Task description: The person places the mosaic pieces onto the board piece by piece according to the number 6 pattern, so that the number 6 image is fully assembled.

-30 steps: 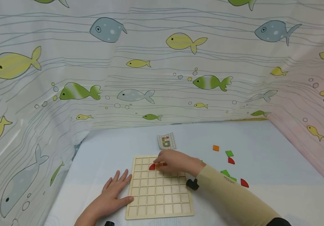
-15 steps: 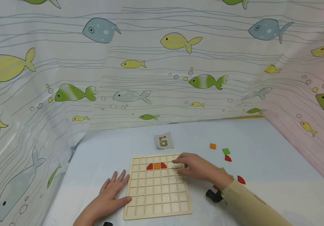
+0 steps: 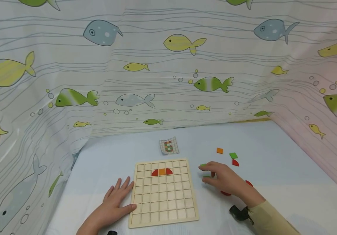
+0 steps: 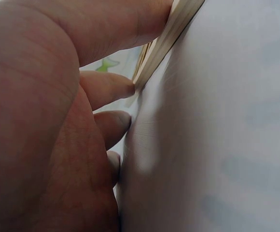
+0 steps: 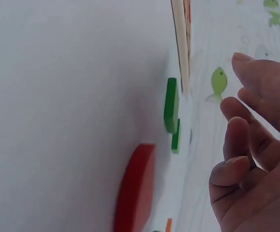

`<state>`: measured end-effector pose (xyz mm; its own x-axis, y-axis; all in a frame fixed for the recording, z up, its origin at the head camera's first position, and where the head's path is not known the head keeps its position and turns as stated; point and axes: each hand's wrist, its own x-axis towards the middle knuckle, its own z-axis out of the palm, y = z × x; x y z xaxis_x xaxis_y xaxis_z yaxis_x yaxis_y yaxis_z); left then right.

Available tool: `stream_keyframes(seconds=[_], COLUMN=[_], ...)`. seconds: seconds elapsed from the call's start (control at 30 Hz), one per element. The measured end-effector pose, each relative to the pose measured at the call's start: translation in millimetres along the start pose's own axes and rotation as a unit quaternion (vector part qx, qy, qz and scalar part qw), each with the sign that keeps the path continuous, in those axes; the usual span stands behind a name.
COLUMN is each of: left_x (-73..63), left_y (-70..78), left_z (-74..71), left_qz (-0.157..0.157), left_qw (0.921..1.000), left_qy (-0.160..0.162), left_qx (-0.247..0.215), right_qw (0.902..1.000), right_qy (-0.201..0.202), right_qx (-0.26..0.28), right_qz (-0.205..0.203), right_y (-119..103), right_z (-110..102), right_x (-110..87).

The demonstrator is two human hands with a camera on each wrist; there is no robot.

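A square wooden grid board [image 3: 163, 197] lies on the table. In one of its upper rows an orange square tile [image 3: 162, 171] sits between two red quarter-round tiles [image 3: 155, 172]. My left hand [image 3: 113, 205] rests flat on the cloth, fingers spread, thumb on the board's left edge; the left wrist view shows the board's side [image 4: 159, 46] against the fingers. To the right of the board my right hand [image 3: 224, 178] hovers with loosely bent fingers and nothing between them. Beneath it are green tiles [image 5: 171, 105] and a red tile [image 5: 136, 191], partly hidden in the head view.
Behind the board lies a small paper card [image 3: 169, 146] with a coloured grid pattern. Farther right are a loose orange square [image 3: 219, 150], a green tile [image 3: 233, 155] and a red quarter-round [image 3: 235, 162]. A fish-printed curtain [image 3: 144, 42] encloses the table.
My right hand has let go of the orange tile in the board's row and moved right, off the board to the loose tiles. The left hand has stayed at the board's edge.
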<state>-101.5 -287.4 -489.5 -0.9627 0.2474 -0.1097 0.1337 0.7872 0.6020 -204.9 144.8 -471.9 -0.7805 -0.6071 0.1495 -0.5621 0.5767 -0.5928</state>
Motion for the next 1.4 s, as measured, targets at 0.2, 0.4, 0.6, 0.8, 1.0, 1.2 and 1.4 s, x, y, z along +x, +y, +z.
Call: stream_keyframes(seconds=[0.2, 0.4, 0.6, 0.8, 1.0, 1.2, 1.4], left_x=[-0.1, 0.1, 0.3, -0.1, -0.5, -0.5, -0.2], left_y=[-1.0, -0.7, -0.2, -0.4, -1.1, 0.7, 2.7], left_z=[1.1, 2.2, 1.7, 2.0, 1.7, -0.1, 0.0], left_qz=[0.004, 0.003, -0.003, 0.004, 0.005, 0.002, -0.002], left_qw=[1.0000, 1.0000, 1.0000, 1.0000, 1.0000, 1.0000, 1.0000], left_qy=[0.006, 0.004, -0.004, 0.002, 0.005, 0.003, 0.001], left_qx=[-0.001, 0.001, 0.006, 0.005, 0.004, -0.001, 0.000], right_qw=[0.9997, 0.9992, 0.9980, 0.9970, 0.9967, 0.9950, 0.9925], right_qy=[0.013, 0.018, 0.010, -0.002, 0.001, 0.006, 0.009], right_qx=[0.004, -0.002, -0.030, -0.056, -0.070, -0.091, -0.112], right_qz=[0.022, 0.035, 0.055, 0.053, 0.042, 0.039, 0.048], right_y=[6.9, 14.7, 20.1, 18.6, 16.8, 16.0, 13.3], right_z=[0.6, 4.3, 8.7, 11.2, 14.4, 15.3, 15.4], right_x=[-7.0, -12.5, -15.4, -15.6, -15.3, -15.2, -14.8])
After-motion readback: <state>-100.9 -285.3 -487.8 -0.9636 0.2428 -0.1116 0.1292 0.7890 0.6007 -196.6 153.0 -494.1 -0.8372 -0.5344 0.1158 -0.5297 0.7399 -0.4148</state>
